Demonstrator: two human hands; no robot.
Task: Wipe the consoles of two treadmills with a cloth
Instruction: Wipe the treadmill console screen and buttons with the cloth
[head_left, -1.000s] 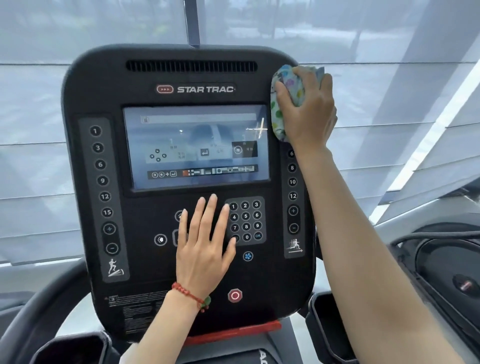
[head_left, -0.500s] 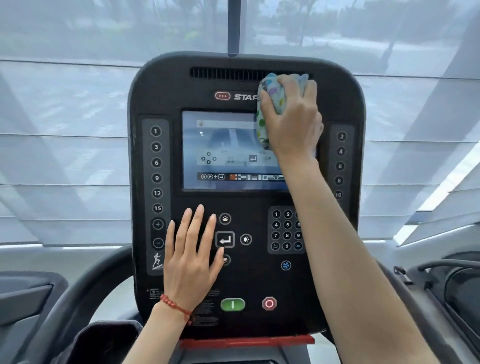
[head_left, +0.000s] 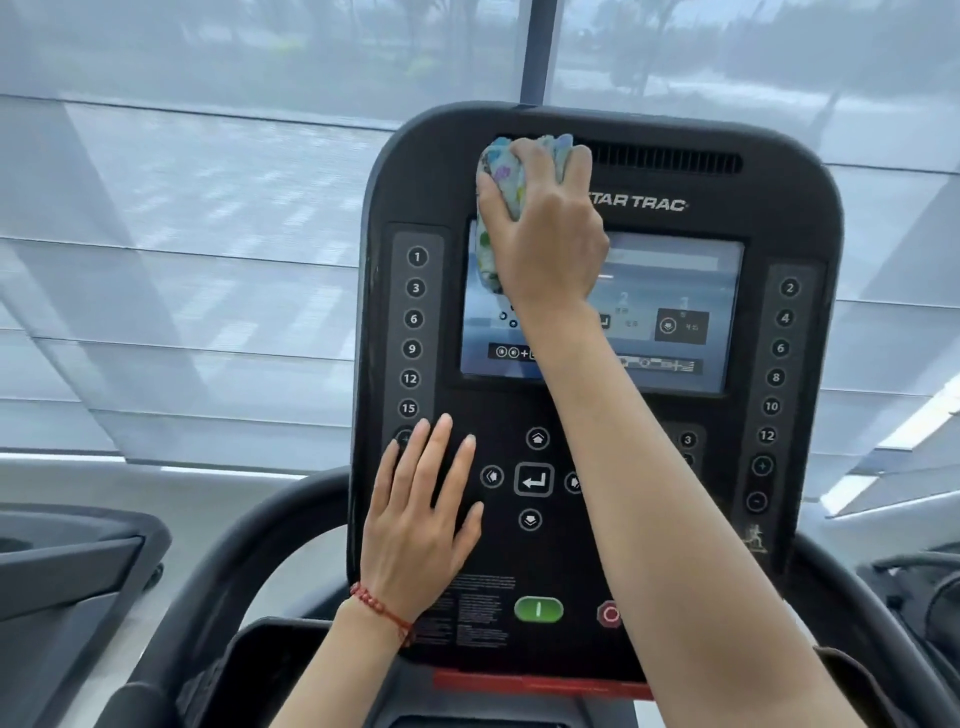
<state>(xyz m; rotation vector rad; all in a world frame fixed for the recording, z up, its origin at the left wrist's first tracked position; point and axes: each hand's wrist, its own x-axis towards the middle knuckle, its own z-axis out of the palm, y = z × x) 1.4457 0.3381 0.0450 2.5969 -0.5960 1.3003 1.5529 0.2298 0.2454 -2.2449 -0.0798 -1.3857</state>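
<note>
Right hand (head_left: 545, 244) fingers clutch the bunched floral cloth (head_left: 496, 176) against the black treadmill console (head_left: 649, 519); left hand (head_left: 421, 525) lies flat, empty. Overlapping, even-pressure strokes would serve best.

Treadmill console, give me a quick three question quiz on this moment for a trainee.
1. Which hand holds the cloth?
2. True or false: the left hand rests flat on the console.
3. The cloth is near which part of the screen: A) upper left corner, B) lower right corner?

Key: 1. The right hand. 2. True. 3. A.
</note>
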